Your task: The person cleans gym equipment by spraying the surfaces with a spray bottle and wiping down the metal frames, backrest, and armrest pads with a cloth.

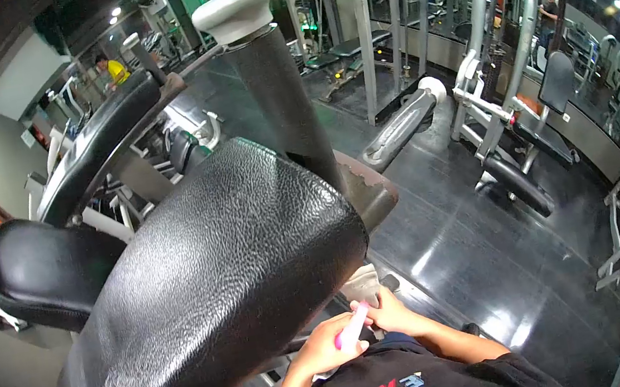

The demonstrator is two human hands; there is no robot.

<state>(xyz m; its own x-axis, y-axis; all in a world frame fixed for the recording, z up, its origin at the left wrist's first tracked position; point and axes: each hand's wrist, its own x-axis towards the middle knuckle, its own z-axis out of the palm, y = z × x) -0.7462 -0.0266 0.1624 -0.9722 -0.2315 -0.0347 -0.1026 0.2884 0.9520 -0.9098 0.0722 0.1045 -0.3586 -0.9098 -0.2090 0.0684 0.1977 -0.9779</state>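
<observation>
My left hand (331, 347) is closed around a slim pink and white bottle (354, 327), held tilted close to my body. Just beside it is my right hand (391, 315), its fingers curled near the bottle's upper end. A pale beige cloth (362, 279) shows right past the right hand's fingers and seems gripped by them. In front of both hands a large black padded cushion (216, 265) of a gym machine fills the middle of the view and hides what lies beneath it.
A thick post with a white cap (232, 10) rises behind the cushion. Another black pad (53, 262) stands at left. More machines, including a white-framed one (498, 74), line the mirrored wall. A person in a yellow top (116, 70) is far back. Dark glossy floor (461, 226) lies at right.
</observation>
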